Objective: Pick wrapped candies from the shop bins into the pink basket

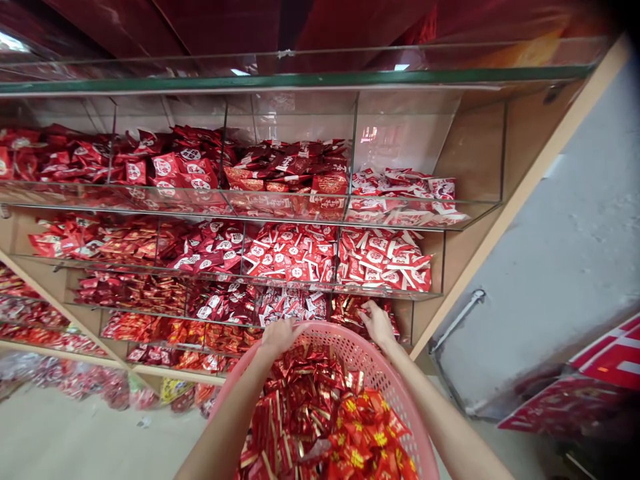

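A pink plastic basket (371, 368) full of small red and gold wrapped packets (320, 420) is held up in front of a glass display shelf. My left hand (279, 335) grips the basket's far rim, fingers curled over it. My right hand (377, 324) reaches past the rim into a lower glass compartment holding red and gold packets (350, 308), fingers closed down on them. What it holds, if anything, is hidden.
The tiered glass shelf (300, 200) has several compartments of red packets (295, 257) with wooden side panels (505, 220). A grey wall (575, 253) stands to the right, with red signs (605, 373) leaning low. More packets in bags lie at bottom left (100, 387).
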A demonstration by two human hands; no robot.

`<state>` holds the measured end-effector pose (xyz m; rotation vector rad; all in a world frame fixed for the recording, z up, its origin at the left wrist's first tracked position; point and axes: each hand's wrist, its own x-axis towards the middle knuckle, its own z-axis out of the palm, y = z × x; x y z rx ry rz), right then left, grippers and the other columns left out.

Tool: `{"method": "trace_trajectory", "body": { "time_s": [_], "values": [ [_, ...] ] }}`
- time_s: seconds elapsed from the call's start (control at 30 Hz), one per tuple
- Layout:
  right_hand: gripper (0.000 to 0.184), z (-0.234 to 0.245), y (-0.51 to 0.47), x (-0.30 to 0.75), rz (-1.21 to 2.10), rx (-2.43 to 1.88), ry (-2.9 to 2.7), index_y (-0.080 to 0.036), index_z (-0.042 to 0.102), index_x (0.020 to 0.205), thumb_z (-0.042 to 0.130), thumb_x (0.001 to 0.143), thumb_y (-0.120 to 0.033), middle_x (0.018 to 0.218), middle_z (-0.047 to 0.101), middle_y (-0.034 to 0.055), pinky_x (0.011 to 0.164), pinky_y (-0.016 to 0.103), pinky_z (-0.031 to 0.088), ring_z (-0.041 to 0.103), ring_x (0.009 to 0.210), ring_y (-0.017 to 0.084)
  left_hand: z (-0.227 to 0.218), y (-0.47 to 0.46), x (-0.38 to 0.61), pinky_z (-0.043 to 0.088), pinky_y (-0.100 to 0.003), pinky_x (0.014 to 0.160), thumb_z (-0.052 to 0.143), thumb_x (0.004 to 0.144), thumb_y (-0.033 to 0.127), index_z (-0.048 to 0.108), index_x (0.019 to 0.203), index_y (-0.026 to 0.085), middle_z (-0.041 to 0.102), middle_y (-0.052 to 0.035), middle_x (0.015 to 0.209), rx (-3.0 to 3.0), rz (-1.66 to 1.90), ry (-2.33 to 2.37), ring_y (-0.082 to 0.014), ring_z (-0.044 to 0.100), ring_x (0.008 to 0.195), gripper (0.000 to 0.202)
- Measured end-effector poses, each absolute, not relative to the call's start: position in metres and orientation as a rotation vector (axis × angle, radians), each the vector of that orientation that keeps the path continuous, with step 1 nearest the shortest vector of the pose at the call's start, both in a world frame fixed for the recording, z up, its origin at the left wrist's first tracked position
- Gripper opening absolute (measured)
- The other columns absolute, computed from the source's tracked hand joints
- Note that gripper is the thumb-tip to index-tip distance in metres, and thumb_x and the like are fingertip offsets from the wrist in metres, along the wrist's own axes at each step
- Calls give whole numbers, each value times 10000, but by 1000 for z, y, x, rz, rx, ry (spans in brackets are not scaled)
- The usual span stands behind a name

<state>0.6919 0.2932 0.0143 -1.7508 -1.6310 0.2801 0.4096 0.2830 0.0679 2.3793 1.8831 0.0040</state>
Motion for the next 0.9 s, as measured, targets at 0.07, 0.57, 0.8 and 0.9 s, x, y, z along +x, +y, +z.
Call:
{"method": "trace_trajectory", "body": {
  "time_s": [0.07, 0.57, 0.8, 0.9],
  "values": [
    [181, 32, 278, 692, 318, -1612, -1609, -196, 539, 928, 459, 810, -306, 842, 641, 51, 629, 265, 405, 582, 701, 177, 68, 283, 409, 457, -395, 771, 92, 791, 689, 616, 1045, 159, 688, -167, 938, 2392, 1, 1883, -295, 633, 911, 788],
    [196, 50, 215, 566, 1124, -1188, -2319, -172, 672, 852, 525, 733, -122, 637, 613, -23, 527, 182, 355, 496, 562, 89, 66, 281, 409, 451, -375, 777, 116, 796, 684, 611, 1039, 170, 687, -158, 924, 2389, -6, 1918, -276, 635, 906, 754],
    [252, 39, 218, 551, 996, -1358, -2277, -205, 643, 928, 625, 678, -183, 680, 648, -28, 547, 194, 351, 547, 595, 111, 60, 284, 405, 461, -401, 754, 75, 803, 670, 612, 1000, 164, 689, -159, 915, 2428, 39, 1900, -298, 639, 894, 764],
    [155, 46, 218, 562, 905, -1322, -2187, -207, 627, 888, 581, 743, -242, 681, 652, -26, 560, 200, 358, 557, 595, 113, 59, 285, 405, 461, -397, 755, 94, 807, 668, 609, 1004, 168, 689, -153, 918, 2429, 34, 1892, -293, 637, 896, 744]
  ]
}}
